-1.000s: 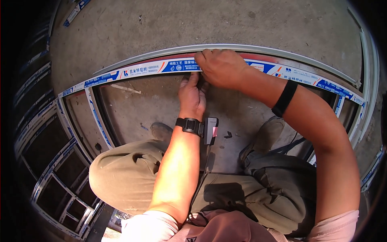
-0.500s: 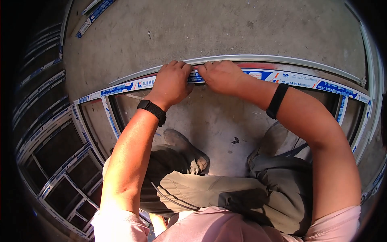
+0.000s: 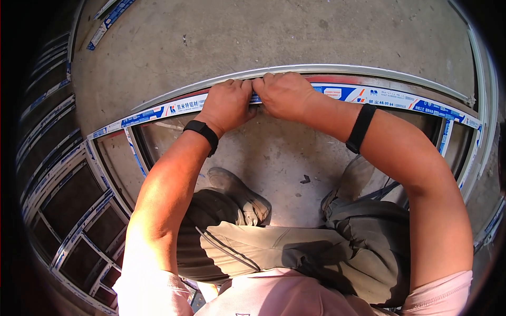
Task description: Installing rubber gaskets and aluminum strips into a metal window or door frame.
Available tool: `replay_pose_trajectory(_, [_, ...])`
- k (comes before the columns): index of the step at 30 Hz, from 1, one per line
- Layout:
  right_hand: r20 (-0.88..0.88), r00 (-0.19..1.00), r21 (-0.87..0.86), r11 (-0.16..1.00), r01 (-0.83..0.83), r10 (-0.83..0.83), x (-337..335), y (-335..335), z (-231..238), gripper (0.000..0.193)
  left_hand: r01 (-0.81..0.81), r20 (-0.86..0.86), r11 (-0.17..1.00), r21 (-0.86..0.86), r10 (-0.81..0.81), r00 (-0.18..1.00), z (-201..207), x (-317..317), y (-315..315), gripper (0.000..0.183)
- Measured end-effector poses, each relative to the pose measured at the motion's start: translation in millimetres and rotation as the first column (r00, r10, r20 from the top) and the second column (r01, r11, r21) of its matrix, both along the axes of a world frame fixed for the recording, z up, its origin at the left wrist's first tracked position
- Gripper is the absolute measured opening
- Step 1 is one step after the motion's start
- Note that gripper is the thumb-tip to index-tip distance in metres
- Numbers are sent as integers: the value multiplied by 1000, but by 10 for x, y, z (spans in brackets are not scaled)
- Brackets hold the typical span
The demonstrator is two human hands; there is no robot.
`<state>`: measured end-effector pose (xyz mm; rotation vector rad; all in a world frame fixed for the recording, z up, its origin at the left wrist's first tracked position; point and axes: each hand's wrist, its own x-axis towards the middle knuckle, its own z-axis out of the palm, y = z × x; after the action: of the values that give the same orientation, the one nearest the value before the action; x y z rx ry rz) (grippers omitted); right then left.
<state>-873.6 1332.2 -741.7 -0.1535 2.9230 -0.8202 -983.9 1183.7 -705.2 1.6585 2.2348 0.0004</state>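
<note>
To the far left of the left hand, spare frames [image 3: 68, 210] lie stacked on the floor [image 3: 274, 31], well apart from the work. A loose taped strip [image 3: 108, 21] lies up and left of it, also out of reach.

The left hand [image 3: 227, 102] sits on the top rail [image 3: 158, 111] of a window frame lying flat on the floor, knuckles up, fingers curled over the rail's far edge; they appear pinched on the blue-and-white film [image 3: 182, 107] covering the rail, probably to get purchase on its edge. A black band [image 3: 201, 132] circles that wrist.

The right hand [image 3: 284, 95] touches it, thumb side to thumb side, fingers likewise bent down and closed on the same spot of the rail. With both hands meeting at one point, the grip looks meant for picking at or pulling something thin. Exactly what the fingertips pinch is hidden beneath them.

Right of this hand the film runs on intact along the rail. A dark band [image 3: 361, 128] sits on the forearm.

Below the hands, inside the frame, are the person's shoes [image 3: 240, 192] and bent knees; nothing lies between hands and rail.
</note>
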Motion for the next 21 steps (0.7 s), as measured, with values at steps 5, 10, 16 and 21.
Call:
replay_pose_trajectory(5, [-18, 1000, 39, 999, -25, 25, -6, -1, -3, 36, 21, -9, 999, -30, -22, 1000, -40, -16, -51, 39])
replay_pose_trajectory(10, [-112, 988, 84, 992, -99, 108, 141, 191, 6, 27, 62, -1, 998, -25, -62, 998, 32, -66, -87, 45])
replay_pose_trajectory(16, [-107, 987, 163, 981, -102, 120, 140, 217, -96, 35, 57, 59, 996, -70, -53, 997, 2, -80, -85, 43])
replay_pose_trajectory(21, [-148, 973, 150, 976, -156, 178, 185, 314, 2, 40, 87, 39, 992, -89, -84, 996, 55, -149, -142, 41])
